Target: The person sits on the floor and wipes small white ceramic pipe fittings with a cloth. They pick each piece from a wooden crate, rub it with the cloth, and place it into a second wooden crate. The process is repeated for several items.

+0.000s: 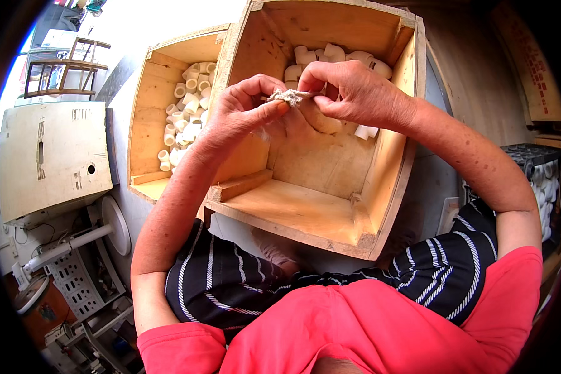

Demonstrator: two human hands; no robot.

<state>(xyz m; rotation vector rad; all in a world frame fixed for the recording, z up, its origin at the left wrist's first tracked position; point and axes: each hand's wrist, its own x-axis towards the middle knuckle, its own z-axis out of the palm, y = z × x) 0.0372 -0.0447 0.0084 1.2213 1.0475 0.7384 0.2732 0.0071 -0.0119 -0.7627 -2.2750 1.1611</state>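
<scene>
Between my two hands is a small, frayed, off-white clump of cord or cloth. My left hand pinches its left side between thumb and fingers. On the other side, my right hand grips a thin twisted tail of it with thumb and forefinger. Both hands are held above a large open wooden box. White plastic pipe elbows are piled at its far end, partly hidden by my right hand. Another white fitting lies near its right wall.
A second wooden box adjoins on the left, with many small white pipe fittings. Farther left are a beige casing, a wooden stool and a white pole with a round base. A black crate with white items stands right.
</scene>
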